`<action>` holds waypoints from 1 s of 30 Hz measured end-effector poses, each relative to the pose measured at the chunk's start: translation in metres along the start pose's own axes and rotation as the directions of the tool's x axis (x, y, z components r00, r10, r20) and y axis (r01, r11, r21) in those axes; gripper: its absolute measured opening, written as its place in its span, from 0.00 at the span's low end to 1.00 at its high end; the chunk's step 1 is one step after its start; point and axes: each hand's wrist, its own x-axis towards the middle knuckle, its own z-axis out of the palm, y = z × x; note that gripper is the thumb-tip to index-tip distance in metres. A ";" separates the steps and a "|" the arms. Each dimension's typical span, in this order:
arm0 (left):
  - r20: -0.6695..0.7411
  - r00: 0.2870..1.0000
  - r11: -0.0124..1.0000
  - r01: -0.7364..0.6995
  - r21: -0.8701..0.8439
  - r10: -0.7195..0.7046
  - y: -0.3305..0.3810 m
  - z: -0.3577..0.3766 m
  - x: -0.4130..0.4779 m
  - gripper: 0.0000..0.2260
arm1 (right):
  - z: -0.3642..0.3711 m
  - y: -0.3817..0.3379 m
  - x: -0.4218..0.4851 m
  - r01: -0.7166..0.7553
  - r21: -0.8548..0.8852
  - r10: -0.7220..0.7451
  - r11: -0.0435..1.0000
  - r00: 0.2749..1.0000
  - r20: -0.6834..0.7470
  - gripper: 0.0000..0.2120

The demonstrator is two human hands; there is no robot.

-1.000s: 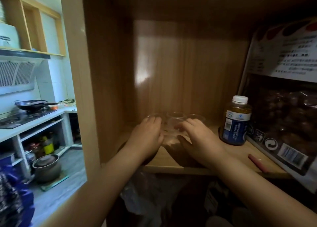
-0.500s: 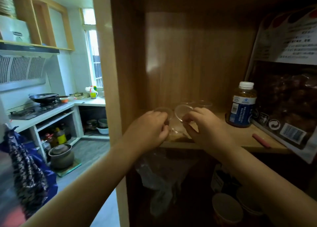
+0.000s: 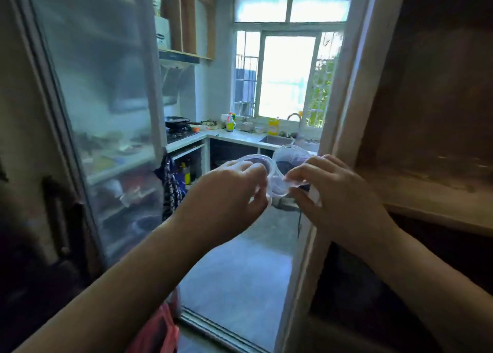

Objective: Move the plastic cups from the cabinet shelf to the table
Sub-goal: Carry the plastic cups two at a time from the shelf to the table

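Note:
Both my hands are out of the cabinet and held up in front of a kitchen doorway. My left hand [image 3: 226, 192] grips a clear plastic cup [image 3: 257, 162] whose rim points upward. My right hand [image 3: 336, 192] pinches other clear plastic cups: one tilted with its ribbed wall showing [image 3: 290, 154], one lower with its mouth facing me [image 3: 278, 184]. The cups touch one another between my hands. The wooden cabinet shelf [image 3: 432, 192] lies at the right, its visible part bare. No table is in view.
A glass sliding door [image 3: 101, 112] stands at the left, the cabinet's side post [image 3: 336, 91] at the right. Beyond is a kitchen with a counter, sink [image 3: 277, 140], stove with a pan [image 3: 177, 123] and a bright window. A red bag [image 3: 157, 334] hangs low.
My hands lifted the cups off the shelf and swung left, away from the cabinet. My view turned left too, so the bottle and packages on the shelf have left the frame.

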 end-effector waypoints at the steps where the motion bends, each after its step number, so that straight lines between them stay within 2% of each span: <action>1: 0.000 0.999 0.999 0.042 0.023 -0.042 -0.015 -0.012 -0.014 0.04 | 0.013 -0.018 0.009 0.018 0.035 -0.019 0.999 1.000 0.010 0.05; 7: 0.019 0.966 0.953 0.250 0.170 -0.257 -0.098 -0.093 -0.116 0.05 | 0.096 -0.137 0.059 0.190 0.245 -0.209 0.951 0.976 0.054 0.07; 12: -0.037 0.910 0.855 0.401 0.329 -0.413 -0.140 -0.156 -0.211 0.06 | 0.158 -0.247 0.081 0.337 0.395 -0.385 0.855 0.922 0.048 0.09; 21: -0.189 0.726 0.591 0.659 0.464 -0.661 -0.181 -0.232 -0.333 0.10 | 0.232 -0.396 0.103 0.497 0.593 -0.609 0.633 0.793 -0.014 0.16; 26: -0.207 0.619 0.464 0.733 0.497 -0.757 -0.217 -0.246 -0.375 0.07 | 0.280 -0.445 0.120 0.530 0.687 -0.694 0.497 0.718 -0.051 0.14; 30: -0.243 0.568 0.378 0.753 0.538 -0.786 -0.256 -0.249 -0.392 0.07 | 0.327 -0.474 0.143 0.537 0.736 -0.745 0.413 0.664 -0.067 0.12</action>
